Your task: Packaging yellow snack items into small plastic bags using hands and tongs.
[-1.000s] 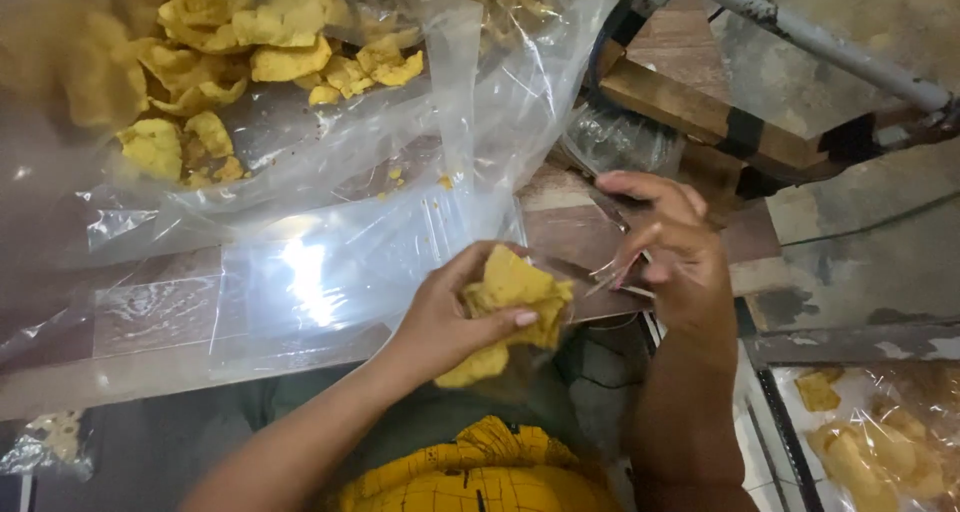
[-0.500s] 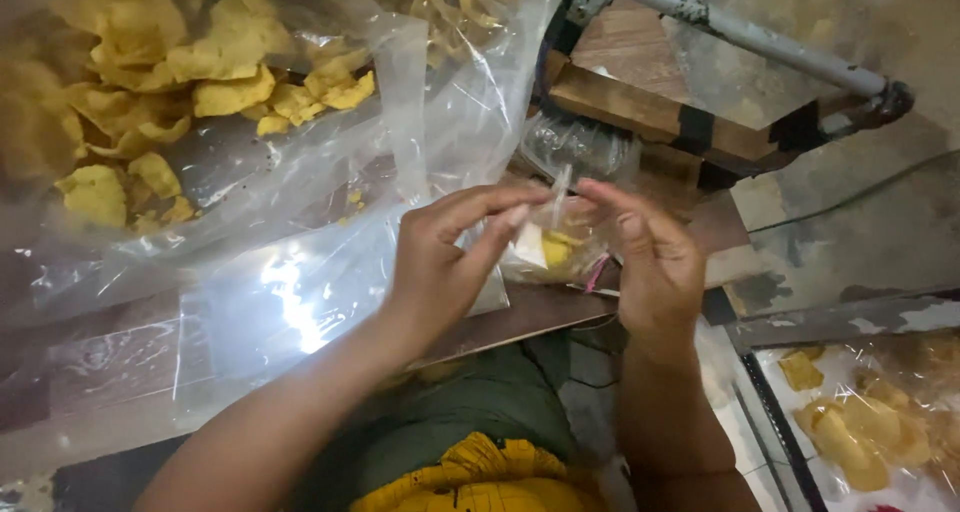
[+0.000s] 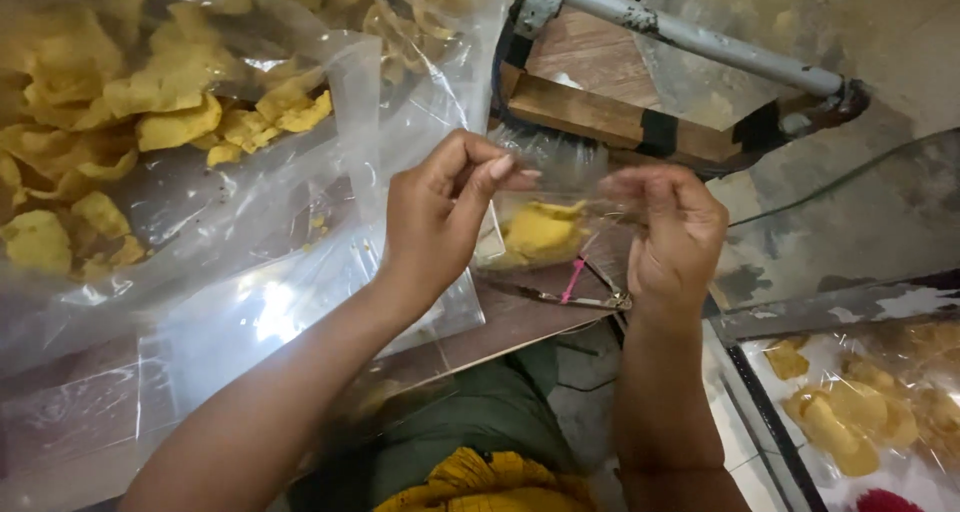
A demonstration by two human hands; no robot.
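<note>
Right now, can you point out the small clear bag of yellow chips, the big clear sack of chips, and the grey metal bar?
small clear plastic bag of yellow chips (image 3: 545, 230), head view, on the chips inside.
big clear plastic sack of yellow chips (image 3: 150, 112), head view, on the chip pile.
grey metal bar (image 3: 700, 40), head view, mid-length.

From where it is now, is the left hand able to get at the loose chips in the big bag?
Probably yes. The left hand pinches the small bag with the right hand, so it must let go first; the big bag lies beside it, apparently open toward it.

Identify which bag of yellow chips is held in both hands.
The small clear bag, pinched at its top between left hand and right hand; the big bag and the packs lower right lie untouched.
</note>
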